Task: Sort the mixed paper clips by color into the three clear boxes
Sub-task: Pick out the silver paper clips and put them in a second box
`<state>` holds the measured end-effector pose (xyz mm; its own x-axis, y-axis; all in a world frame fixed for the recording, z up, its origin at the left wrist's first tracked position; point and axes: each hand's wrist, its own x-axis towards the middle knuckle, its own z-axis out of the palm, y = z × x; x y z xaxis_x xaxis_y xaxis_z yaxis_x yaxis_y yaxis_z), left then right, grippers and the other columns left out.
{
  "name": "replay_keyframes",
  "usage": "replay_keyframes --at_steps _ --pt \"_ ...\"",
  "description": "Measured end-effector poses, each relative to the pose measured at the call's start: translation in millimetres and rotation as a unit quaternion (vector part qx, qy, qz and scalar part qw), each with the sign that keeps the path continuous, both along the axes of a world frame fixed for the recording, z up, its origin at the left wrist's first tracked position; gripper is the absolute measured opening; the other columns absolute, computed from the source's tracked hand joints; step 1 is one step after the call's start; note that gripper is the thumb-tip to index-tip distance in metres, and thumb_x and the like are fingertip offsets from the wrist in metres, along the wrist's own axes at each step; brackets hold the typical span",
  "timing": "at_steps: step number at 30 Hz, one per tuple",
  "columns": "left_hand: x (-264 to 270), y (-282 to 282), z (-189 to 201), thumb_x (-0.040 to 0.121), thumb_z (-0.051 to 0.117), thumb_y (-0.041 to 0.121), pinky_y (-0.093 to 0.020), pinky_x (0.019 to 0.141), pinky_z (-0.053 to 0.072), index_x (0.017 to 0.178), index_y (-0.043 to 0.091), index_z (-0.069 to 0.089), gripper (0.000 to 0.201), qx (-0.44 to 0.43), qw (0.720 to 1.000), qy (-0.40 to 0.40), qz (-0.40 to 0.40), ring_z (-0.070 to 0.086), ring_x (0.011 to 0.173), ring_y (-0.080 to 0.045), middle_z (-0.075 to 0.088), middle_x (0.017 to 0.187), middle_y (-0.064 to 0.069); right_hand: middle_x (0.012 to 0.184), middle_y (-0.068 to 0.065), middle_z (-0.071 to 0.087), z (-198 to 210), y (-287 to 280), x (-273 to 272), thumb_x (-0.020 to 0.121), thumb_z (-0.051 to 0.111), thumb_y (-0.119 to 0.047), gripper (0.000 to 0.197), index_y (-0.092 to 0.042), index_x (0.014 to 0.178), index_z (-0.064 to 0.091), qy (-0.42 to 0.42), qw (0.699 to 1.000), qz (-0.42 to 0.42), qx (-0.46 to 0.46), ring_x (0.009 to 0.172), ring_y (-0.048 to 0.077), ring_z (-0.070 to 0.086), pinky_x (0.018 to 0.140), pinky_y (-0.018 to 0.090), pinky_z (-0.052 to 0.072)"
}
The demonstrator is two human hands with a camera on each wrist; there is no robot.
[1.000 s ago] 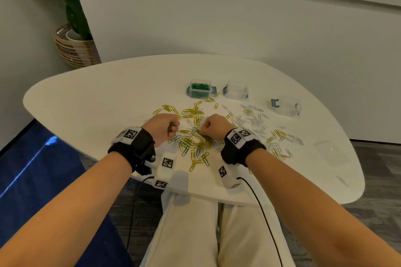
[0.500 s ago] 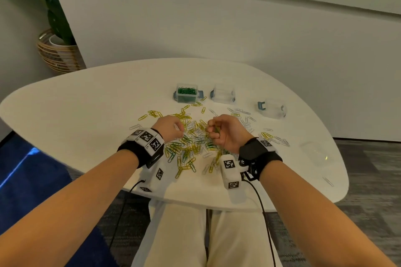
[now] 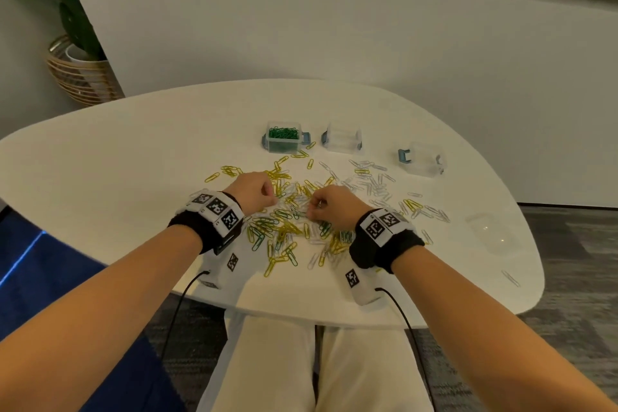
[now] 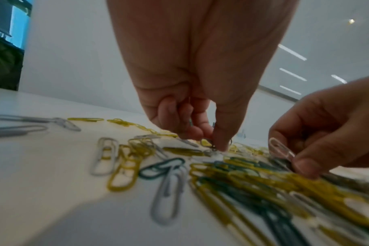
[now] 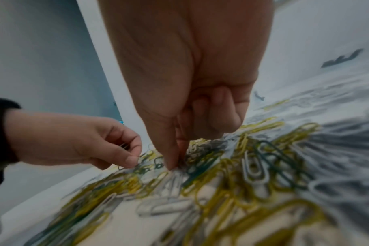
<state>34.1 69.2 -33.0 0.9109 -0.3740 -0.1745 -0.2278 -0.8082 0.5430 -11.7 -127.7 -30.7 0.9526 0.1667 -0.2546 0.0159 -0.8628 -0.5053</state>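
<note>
Since half a second ago, both hands have lowered onto the paper clips [image 3: 287, 221] heaped at centre frame on the bench [image 3: 100, 177]. Left hand [image 3: 252, 192] pinches a dark clip at the heap. Right hand [image 3: 331, 207] pinches a white clip [image 4: 281, 149], long axis tilted toward upper left. Three clear boxes [image 3: 342, 140] stand behind; the leftmost holds green clips.

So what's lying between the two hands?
Head view: mixed clips on the table fill the gap between left hand and right hand.
</note>
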Motion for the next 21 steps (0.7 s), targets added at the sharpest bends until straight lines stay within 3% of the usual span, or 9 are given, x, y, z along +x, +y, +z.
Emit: replay_keyframes --at_steps 4,6,8,9,11,13,15,18,21 --pt "-3.1 8.3 1.0 0.081 0.071 0.017 -0.031 0.077 0.045 0.080 0.012 0.063 0.010 -0.106 0.994 0.035 0.020 0.057 0.086 -0.020 0.064 0.088 -0.001 0.085 -0.005 0.062 4.6 -15.6 -5.0 0.088 0.067 -0.030 0.018 -0.013 0.092 0.070 0.025 0.997 -0.029 0.070 0.069 0.005 0.053 0.057 0.015 0.036" --pt "-7.0 8.7 1.1 0.083 0.069 0.016 -0.027 0.075 0.038 0.086 0.013 0.062 0.008 -0.118 0.992 0.045 0.021 0.053 0.084 -0.015 0.058 0.084 0.006 0.075 -0.009 0.059 7.6 -20.4 -8.3 0.090 0.064 -0.031 0.019 -0.013 0.092 0.069 0.039 0.995 -0.041 0.087 0.060 0.003 0.052 0.053 0.011 0.036" --pt "-8.1 9.1 -0.1 0.087 0.064 0.017 -0.026 0.078 0.037 0.097 0.010 0.064 0.012 -0.110 0.992 0.052 0.029 0.053 0.089 -0.013 0.059 0.093 0.005 0.067 -0.007 0.052 9.3 -24.2 -10.8 0.097 0.053 -0.033 0.029 -0.008 0.101 0.067 0.094 0.974 -0.087 0.189 0.051 0.004 0.046 0.047 0.013 0.036" --pt "-8.7 9.3 0.0 0.089 0.061 0.016 -0.026 0.077 0.037 0.100 0.008 0.065 0.014 -0.120 0.990 0.067 0.036 0.053 0.089 -0.013 0.059 0.095 0.004 0.067 -0.003 0.050 10.7 -25.0 -12.3 0.100 0.046 -0.034 0.036 -0.005 0.107 0.065 0.151 0.931 -0.133 0.304 0.051 0.007 0.045 0.047 0.017 0.038" --pt "-11.6 10.0 0.8 0.093 0.053 0.011 -0.024 0.065 0.038 0.100 0.007 0.065 0.015 -0.215 0.963 0.144 0.073 0.050 0.073 -0.010 0.058 0.088 0.002 0.077 0.007 0.059 13.9 -27.2 -15.6 0.102 0.037 -0.035 0.043 0.000 0.115 0.060 0.246 0.782 -0.223 0.528 0.063 0.016 0.059 0.054 0.025 0.051" --pt "-14.7 10.1 1.8 0.096 0.042 0.007 -0.020 0.051 0.034 0.094 0.007 0.059 0.017 -0.361 0.886 0.260 0.133 0.041 0.060 -0.009 0.052 0.077 -0.001 0.106 0.023 0.065 14.0 -29.5 -19.7 0.102 0.035 -0.034 0.048 0.004 0.123 0.054 0.291 0.660 -0.247 0.647 0.092 0.031 0.068 0.077 0.034 0.059" --pt "-17.2 9.2 2.6 0.096 0.035 0.006 -0.018 0.045 0.036 0.090 0.009 0.050 0.017 -0.463 0.793 0.353 0.182 0.041 0.058 -0.011 0.048 0.074 -0.003 0.130 0.029 0.054 15.7 -29.1 -25.5 0.100 0.033 -0.027 0.048 0.006 0.132 0.046 0.311 0.606 -0.222 0.697 0.118 0.036 0.057 0.092 0.037 0.051" --pt "-18.8 8.2 4.0 0.097 0.035 0.007 -0.019 0.049 0.050 0.099 0.006 0.053 0.018 -0.513 0.719 0.412 0.225 0.053 0.063 -0.015 0.057 0.080 -0.008 0.139 0.028 0.047 13.5 -28.8 -30.0 0.097 0.031 -0.007 0.045 0.007 0.138 0.039 0.313 0.618 -0.182 0.698 0.129 0.035 0.049 0.099 0.035 0.047" --pt "-19.5 10.6 5.6 0.095 0.038 0.007 -0.025 0.065 0.059 0.112 -0.003 0.058 0.028 -0.536 0.691 0.435 0.214 0.069 0.084 -0.023 0.067 0.101 -0.018 0.134 0.027 0.052 11.7 -29.4 -31.5 0.096 0.028 0.008 0.041 0.006 0.134 0.043 0.291 0.659 -0.174 0.671 0.124 0.031 0.054 0.099 0.030 0.047"
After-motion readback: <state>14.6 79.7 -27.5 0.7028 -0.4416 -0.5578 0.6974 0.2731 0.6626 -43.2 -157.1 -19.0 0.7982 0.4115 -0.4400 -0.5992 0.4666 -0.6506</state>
